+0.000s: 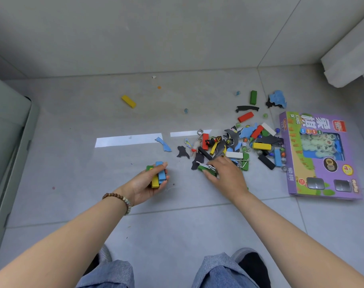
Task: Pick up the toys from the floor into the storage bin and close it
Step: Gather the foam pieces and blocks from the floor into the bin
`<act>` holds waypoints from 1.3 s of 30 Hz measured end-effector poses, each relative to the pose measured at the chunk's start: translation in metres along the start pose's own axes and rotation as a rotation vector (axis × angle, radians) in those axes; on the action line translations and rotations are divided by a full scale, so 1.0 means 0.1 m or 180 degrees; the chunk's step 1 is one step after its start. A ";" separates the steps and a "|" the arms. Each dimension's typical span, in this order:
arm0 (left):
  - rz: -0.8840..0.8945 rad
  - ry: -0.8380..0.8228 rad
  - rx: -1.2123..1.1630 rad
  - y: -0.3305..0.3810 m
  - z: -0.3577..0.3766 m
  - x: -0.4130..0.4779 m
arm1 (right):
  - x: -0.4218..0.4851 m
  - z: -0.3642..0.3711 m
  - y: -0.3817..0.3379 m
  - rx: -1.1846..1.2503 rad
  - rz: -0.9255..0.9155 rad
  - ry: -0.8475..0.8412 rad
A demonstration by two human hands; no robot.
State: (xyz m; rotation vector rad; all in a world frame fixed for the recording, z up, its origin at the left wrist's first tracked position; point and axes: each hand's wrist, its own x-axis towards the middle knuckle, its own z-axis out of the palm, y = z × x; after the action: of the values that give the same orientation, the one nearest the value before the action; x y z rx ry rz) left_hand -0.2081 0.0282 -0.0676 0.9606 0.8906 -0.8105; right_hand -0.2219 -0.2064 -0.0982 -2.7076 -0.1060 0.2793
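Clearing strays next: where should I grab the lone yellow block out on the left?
Probably from above, pinching the yellow block across its two long sides at mid-length; it lies flat with bare floor all round.

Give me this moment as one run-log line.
left hand: holds blue, yellow, green blocks | right hand: grips green block at toy pile edge | stage: gathering
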 end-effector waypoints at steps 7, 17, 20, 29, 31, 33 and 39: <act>-0.0010 0.0017 0.0005 0.03 -0.04 -0.01 | 0.07 -0.11 -0.19 0.1925 0.0966 0.0126; 0.0197 -0.0017 0.0248 0.21 0.10 0.04 | 0.30 -0.61 -0.11 0.4794 0.2005 -0.0111; 0.0360 -0.0131 0.0418 0.36 0.29 0.07 | 0.45 -0.54 -0.07 0.3251 0.2060 0.0166; 0.0536 0.0041 0.0830 0.42 0.55 0.24 | 0.67 -0.33 0.01 0.1027 0.1209 0.0114; 0.0523 0.0053 0.0853 0.40 0.54 0.25 | 0.64 -0.32 -0.02 0.0685 0.1124 0.0170; 0.0530 0.0059 0.0844 0.39 0.51 0.25 | 0.63 -0.30 -0.06 0.0558 0.1094 0.0317; 0.0470 0.0033 0.0908 0.38 0.44 0.28 | 0.61 -0.41 -0.34 0.3219 0.2056 0.0194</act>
State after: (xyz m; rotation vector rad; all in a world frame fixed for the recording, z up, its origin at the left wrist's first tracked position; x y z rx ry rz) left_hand -0.1515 -0.0035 -0.0674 1.2658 0.7143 -0.8193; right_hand -0.1550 -0.1844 -0.0588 -1.6616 0.7352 0.3146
